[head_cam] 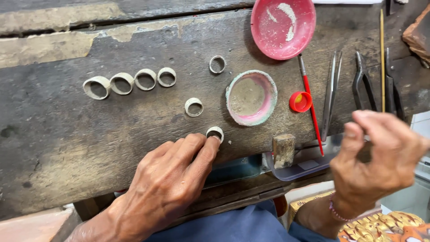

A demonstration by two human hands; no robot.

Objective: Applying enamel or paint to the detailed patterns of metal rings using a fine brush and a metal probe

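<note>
The left hand (168,183) presses its fingertips on a pale ring (215,133) near the front edge of the dark wooden bench (67,134) (a placing or picking step, I judge). The right hand (380,154) hovers, fingers loosely curled, empty. Next needs a firm pinch on that ring.

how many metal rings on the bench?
7. Four rings in a row at upper left, one left of the red dish, one mid-bench, one at the left hand's fingertips. None seem hidden.

Pale grey rings (129,81) on dark wood bench (67,134), red dish (283,27) w/ white smears, pink-green bowl (251,97), red brush (310,105).
</note>
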